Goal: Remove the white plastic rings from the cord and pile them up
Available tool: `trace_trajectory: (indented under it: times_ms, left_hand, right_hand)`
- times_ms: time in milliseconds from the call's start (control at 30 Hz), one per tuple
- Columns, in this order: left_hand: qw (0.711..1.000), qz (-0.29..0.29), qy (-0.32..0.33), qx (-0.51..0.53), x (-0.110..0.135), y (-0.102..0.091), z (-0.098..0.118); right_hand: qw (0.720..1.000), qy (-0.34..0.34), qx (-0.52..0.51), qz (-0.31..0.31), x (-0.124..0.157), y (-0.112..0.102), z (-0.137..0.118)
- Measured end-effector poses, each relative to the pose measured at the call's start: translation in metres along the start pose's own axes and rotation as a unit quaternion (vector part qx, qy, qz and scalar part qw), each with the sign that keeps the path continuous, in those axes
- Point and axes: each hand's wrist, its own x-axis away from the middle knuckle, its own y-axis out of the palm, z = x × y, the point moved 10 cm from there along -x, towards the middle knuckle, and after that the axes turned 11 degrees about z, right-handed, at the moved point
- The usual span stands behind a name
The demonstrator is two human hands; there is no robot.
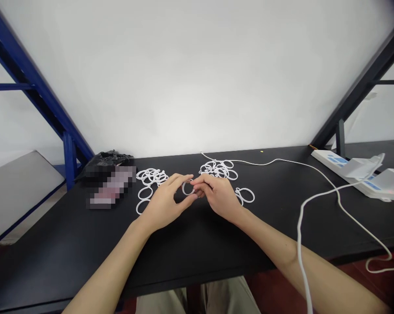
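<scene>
Over the middle of the black table, a white ring (184, 189) is held between my two hands. My left hand (167, 198) curves round its left side, with the fingers at its top and the thumb below. My right hand (219, 195) pinches the ring's right side, and those fingertips hide part of it. Beyond my left hand lies a pile of white rings (147, 175), some with small eyelets, and two single rings (145, 193) lie nearer. A second ring pile (218, 169) is behind my right hand. Loose rings (247, 195) lie to the right of that wrist.
A black plastic bag (107, 162) and a blurred-out packet (113, 187) sit at the left. A white power strip (357, 174) with plugs lies at the right. Its white cable (337, 192) loops across the table and over my right forearm. A white wall (197, 78) stands behind.
</scene>
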Motion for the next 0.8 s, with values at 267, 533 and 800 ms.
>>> trace_trajectory:
  times_ms: [267,533,800]
  left_hand:
    - [0.989,0.081,-0.01,-0.126,-0.005,-0.013,-0.019]
    - [0.922,0.068,-0.111,-0.364,0.002,-0.032,-0.067]
    - [0.944,0.117,-0.07,-0.302,-0.002,-0.032,-0.048]
  right_hand:
    - [0.984,-0.025,0.176,-0.012,-0.001,-0.002,0.002]
    - [0.906,-0.108,0.399,-0.093,0.007,0.016,0.02]
    - [0.908,-0.058,0.403,-0.092,-0.001,0.018,0.036]
